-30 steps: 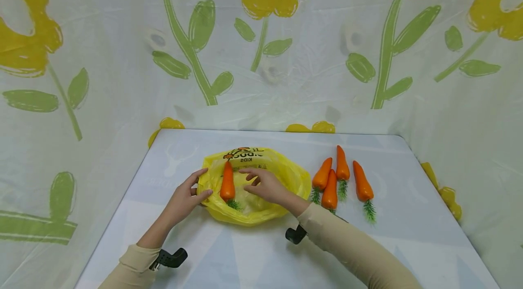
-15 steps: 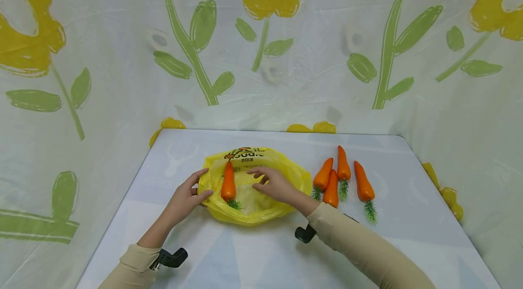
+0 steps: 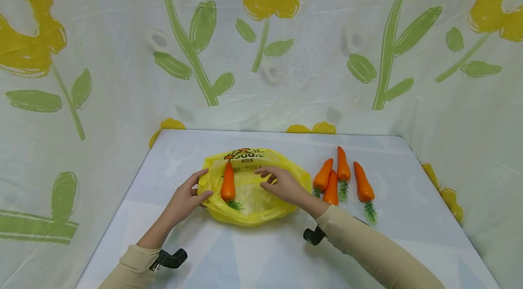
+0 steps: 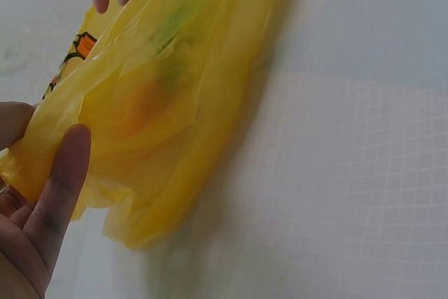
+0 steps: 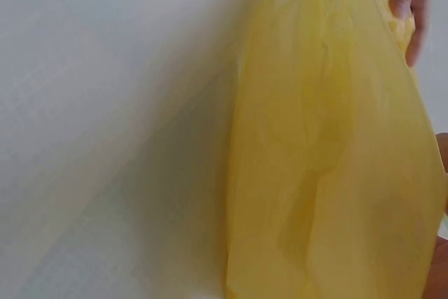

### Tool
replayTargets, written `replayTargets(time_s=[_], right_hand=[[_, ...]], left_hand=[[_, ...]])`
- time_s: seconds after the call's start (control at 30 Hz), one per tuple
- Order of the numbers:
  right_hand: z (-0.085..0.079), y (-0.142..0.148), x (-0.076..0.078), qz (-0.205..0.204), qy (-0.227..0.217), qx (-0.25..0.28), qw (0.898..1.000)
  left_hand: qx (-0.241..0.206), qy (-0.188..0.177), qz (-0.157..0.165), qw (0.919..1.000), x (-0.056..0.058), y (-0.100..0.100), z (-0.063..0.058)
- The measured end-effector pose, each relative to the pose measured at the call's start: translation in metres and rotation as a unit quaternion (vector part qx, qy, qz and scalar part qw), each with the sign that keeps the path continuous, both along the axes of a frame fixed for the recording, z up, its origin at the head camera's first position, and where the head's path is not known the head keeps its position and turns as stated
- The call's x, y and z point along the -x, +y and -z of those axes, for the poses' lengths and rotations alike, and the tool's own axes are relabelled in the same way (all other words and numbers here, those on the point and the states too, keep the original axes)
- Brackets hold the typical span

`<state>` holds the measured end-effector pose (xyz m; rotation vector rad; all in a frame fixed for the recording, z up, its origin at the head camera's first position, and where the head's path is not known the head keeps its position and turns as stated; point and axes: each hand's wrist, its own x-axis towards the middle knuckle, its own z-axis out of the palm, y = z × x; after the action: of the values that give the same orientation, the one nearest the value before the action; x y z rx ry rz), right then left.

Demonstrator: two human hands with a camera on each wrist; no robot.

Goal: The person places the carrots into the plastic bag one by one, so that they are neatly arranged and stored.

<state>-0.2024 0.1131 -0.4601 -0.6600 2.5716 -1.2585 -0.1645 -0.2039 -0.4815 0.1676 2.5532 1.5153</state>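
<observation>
A yellow plastic bag (image 3: 245, 220) lies with its mouth spread, one toy carrot (image 3: 228, 184) inside at the left, green leaves toward me. My left hand (image 3: 181, 203) grips the bag's left rim between thumb and fingers; in the left wrist view its thumb (image 4: 66, 173) lies against the plastic and the carrot shows blurred through it. Over the right part of the bag's mouth hovers my right hand (image 3: 286, 187), fingers loosely bent, holding nothing. In the right wrist view the bag's wall (image 5: 308, 138) hides most of that hand.
Several toy carrots lie right of the bag: a far one (image 3: 343, 164), a left one (image 3: 323, 175), a near one (image 3: 332, 188) partly behind the right sleeve, and a right one (image 3: 362, 184). The white table (image 3: 253, 266) meets a flower-printed curtain (image 3: 310, 75) behind.
My right hand has drawn back to the right, away from the carrot in the bag. The left hand and the bag have hardly moved.
</observation>
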Motion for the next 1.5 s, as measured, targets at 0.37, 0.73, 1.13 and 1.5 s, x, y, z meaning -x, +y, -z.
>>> replayTargets(time_s=[0.37, 0.73, 1.13, 1.5], right_hand=[[-0.009, 0.020, 0.000, 0.052, 0.021, 0.013, 0.998], [-0.006, 0.039, 0.000, 0.085, 0.025, 0.057, 0.994], [-0.003, 0.059, -0.004, 0.111, 0.032, 0.089, 0.989], [-0.002, 0.078, -0.010, 0.128, 0.048, 0.106, 0.985]], left_hand=[[0.000, 0.001, -0.001, 1.0000, 0.000, 0.000, 0.001], [0.000, 0.001, -0.002, 1.0000, 0.000, 0.001, 0.001], [0.004, 0.000, -0.002, 1.0000, -0.001, 0.001, 0.000], [0.004, -0.001, -0.004, 1.0000, -0.002, 0.002, 0.001]])
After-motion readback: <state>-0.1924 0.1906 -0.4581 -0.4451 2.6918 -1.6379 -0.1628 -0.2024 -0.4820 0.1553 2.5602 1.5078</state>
